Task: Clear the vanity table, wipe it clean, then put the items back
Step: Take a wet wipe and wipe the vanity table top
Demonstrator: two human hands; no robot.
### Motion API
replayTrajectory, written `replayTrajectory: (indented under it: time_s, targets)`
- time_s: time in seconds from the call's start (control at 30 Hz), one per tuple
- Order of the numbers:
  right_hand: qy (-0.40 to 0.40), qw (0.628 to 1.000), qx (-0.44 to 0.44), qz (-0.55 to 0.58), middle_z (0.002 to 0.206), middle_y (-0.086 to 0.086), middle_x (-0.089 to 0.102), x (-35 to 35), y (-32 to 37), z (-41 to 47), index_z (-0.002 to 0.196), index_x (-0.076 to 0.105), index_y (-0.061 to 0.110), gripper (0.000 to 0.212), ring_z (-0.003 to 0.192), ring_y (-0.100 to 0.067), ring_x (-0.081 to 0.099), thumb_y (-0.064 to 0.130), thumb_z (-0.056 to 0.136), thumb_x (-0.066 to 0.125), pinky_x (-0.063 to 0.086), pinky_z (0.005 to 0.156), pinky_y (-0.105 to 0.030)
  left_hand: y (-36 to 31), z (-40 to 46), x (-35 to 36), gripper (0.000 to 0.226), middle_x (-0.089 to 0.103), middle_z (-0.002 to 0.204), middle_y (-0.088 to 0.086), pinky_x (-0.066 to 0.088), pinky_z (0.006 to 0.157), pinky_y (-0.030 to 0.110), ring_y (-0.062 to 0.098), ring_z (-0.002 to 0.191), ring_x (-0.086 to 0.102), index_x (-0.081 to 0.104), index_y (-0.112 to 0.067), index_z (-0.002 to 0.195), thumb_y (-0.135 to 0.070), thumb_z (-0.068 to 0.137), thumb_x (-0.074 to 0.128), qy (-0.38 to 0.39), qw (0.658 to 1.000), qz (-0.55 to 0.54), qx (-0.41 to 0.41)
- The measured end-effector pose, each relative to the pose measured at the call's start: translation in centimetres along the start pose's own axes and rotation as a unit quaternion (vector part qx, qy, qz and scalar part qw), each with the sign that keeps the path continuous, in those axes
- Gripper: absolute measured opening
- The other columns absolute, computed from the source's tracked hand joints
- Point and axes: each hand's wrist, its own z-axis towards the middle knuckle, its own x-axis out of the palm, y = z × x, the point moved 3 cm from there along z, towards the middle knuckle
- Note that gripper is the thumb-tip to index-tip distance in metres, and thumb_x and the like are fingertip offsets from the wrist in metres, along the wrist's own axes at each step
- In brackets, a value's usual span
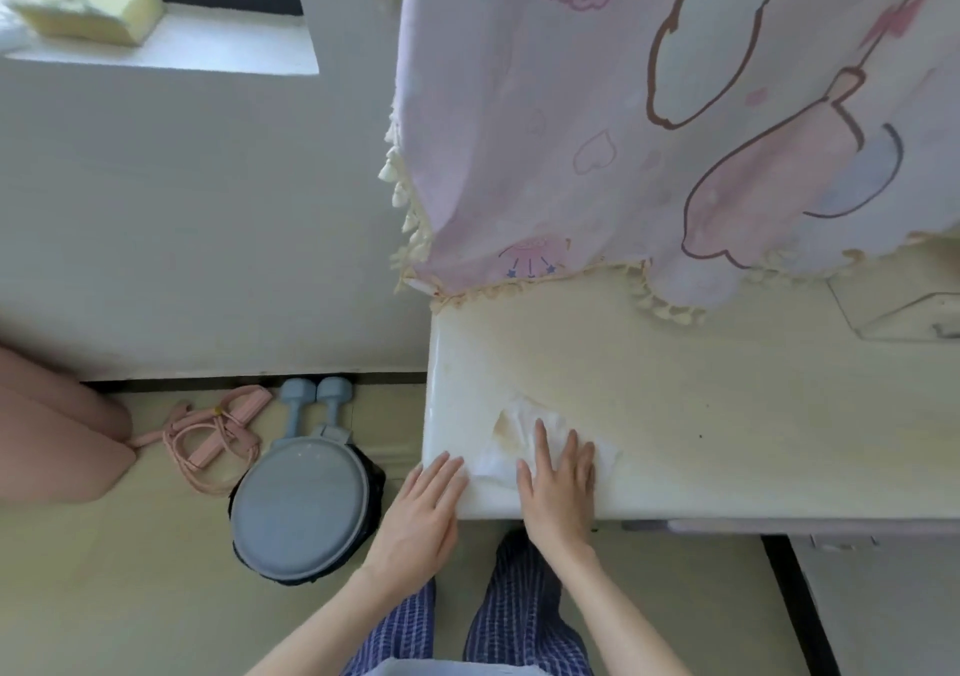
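The cream vanity table (727, 405) fills the right half of the head view, its top bare near the front left corner. A white crumpled wipe (519, 426) lies flat on that corner. My right hand (558, 483) presses down on the wipe with fingers spread. My left hand (421, 509) rests flat against the table's left front corner, fingers together, holding nothing.
A pink cartoon-print curtain (649, 114) with tassels hangs over the table's back. A white boxy object (904, 311) sits at the far right. On the floor at left lie a grey round disc (301, 509), two grey dumbbells (311, 400) and a pink rope (208, 436).
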Motion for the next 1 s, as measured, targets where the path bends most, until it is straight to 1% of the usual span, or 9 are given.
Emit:
replayTrajectory:
  time_s: [0.13,0.37,0.5,0.57,0.67,0.73,0.83,0.9,1.0]
  targets:
    - [0.024,0.997,0.071,-0.01,0.156,-0.009,-0.014,0.9,4.2,0.2,0.147,-0.003,0.034,0.056,0.138,-0.043,-0.015,0.045,0.098,0.023,-0.001,0.112,-0.056,2.2,-3.1,-1.8,0.031,0.051,0.135,0.007,0.025,0.109,0.038,0.024,0.133,0.037,0.061,-0.012,0.108,-0.017,0.088,0.037,-0.026,1.0,-0.009,0.003]
    - [-0.02,0.998,-0.029,-0.043,0.157,0.0,0.01,2.5,5.8,-2.6,0.147,0.019,0.021,0.053,0.142,-0.033,0.007,0.022,0.098,0.039,0.018,0.112,-0.047,4.5,-7.9,-2.4,0.031,0.055,0.129,0.01,0.021,0.11,0.032,0.024,0.129,0.036,0.062,-0.012,0.098,-0.017,0.081,0.036,-0.036,0.998,0.001,-0.056]
    - [-0.095,0.985,-0.136,-0.044,0.123,-0.005,0.062,2.8,6.5,-4.6,0.115,0.063,0.013,0.067,0.105,-0.037,0.057,-0.005,0.053,0.082,0.052,0.075,-0.045,4.2,-10.6,-3.0,0.041,0.052,0.133,0.008,0.023,0.108,0.03,0.023,0.128,0.038,0.06,-0.01,0.113,-0.018,0.081,0.035,-0.034,0.996,0.007,-0.087]
    - [-0.104,0.975,-0.188,-0.051,0.107,-0.002,0.069,2.8,7.5,-6.1,0.102,0.069,0.015,0.064,0.085,-0.03,0.063,-0.001,0.043,0.087,0.052,0.054,-0.035,4.4,-12.0,-3.4,0.045,0.05,0.136,0.008,0.021,0.109,0.031,0.025,0.129,0.04,0.055,-0.008,0.124,-0.015,0.08,0.044,-0.035,0.995,0.029,-0.084]
    - [-0.076,0.956,-0.283,0.023,0.107,-0.005,0.068,4.2,9.6,-9.2,0.107,0.066,0.013,0.044,0.088,-0.029,0.063,0.003,0.066,0.078,0.051,0.051,-0.037,4.9,-13.7,-4.0,0.062,0.052,0.133,0.01,0.033,0.106,0.036,0.027,0.125,0.045,0.053,-0.006,0.127,-0.006,0.067,0.069,-0.02,0.994,0.049,-0.091]
    - [-0.059,0.95,-0.299,0.063,0.107,-0.009,0.068,5.5,11.1,-11.4,0.123,0.058,0.011,0.052,0.088,-0.029,0.064,-0.004,0.073,0.067,0.05,0.054,-0.038,5.3,-14.7,-4.7,0.065,0.055,0.129,0.012,0.044,0.098,0.04,0.028,0.121,0.05,0.055,-0.005,0.124,-0.003,0.062,0.074,-0.012,0.993,0.063,-0.104]
    - [-0.038,0.967,-0.233,0.096,0.099,-0.013,0.064,7.6,12.0,-13.1,0.142,0.034,0.017,0.064,0.084,-0.028,0.061,-0.005,0.084,0.05,0.045,0.064,-0.034,6.4,-16.6,-5.6,0.064,0.059,0.125,0.013,0.049,0.092,0.043,0.03,0.117,0.055,0.059,-0.003,0.12,-0.003,0.059,0.076,-0.014,0.991,0.084,-0.106]
    - [0.052,0.972,-0.13,0.188,0.098,-0.007,0.063,9.1,12.3,-13.8,0.134,0.047,0.024,0.049,0.084,-0.024,0.059,0.004,0.09,0.042,0.046,0.07,-0.032,7.6,-18.0,-6.0,0.062,0.06,0.123,0.013,0.049,0.091,0.042,0.03,0.114,0.057,0.061,-0.002,0.116,-0.005,0.057,0.077,-0.004,0.99,0.098,-0.099]
    - [0.097,0.927,0.008,0.363,0.09,-0.003,0.061,10.5,13.3,-15.3,0.106,0.066,0.024,0.039,0.071,-0.022,0.057,0.004,0.087,0.039,0.045,0.056,-0.024,10.0,-20.0,-6.7,0.06,0.062,0.121,0.013,0.05,0.089,0.04,0.029,0.113,0.058,0.063,-0.003,0.114,-0.008,0.056,0.078,0.012,0.991,0.108,-0.08]
